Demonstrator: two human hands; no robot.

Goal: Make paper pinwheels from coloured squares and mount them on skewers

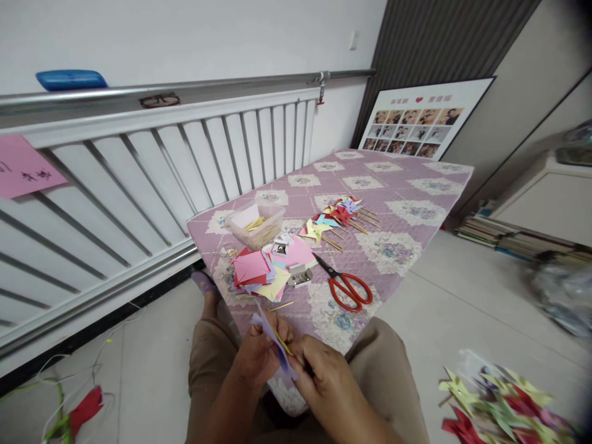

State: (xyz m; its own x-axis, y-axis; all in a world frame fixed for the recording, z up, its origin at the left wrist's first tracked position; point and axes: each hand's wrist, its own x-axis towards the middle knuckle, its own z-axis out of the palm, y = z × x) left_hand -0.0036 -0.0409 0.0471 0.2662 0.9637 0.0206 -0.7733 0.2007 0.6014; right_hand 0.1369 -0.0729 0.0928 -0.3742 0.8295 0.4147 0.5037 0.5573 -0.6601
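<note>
My left hand (pixel 254 357) pinches a piece of purple paper (pixel 264 322), held on edge above my lap at the table's near end. On the other side of the paper, my right hand (pixel 321 364) is closed with its fingertips against it. A thin yellow piece (pixel 283 343) shows between the fingers; I cannot tell if it is paper or a stick. A small wooden stick (pixel 281 305) lies just beyond my hands. Close by is a stack of cut coloured paper squares (pixel 252 266), with small boxes of metal fasteners (pixel 300 275) beside it.
Red-handled scissors (pixel 349 291) lie on the flowered tablecloth (pixel 388 251). A clear plastic tub (pixel 272 216) holds wooden sticks. Paper pinwheels on sticks (pixel 340 214) lie farther back. More pinwheels (pixel 504 401) are low at right. A radiator (pixel 240 148) lines the left side.
</note>
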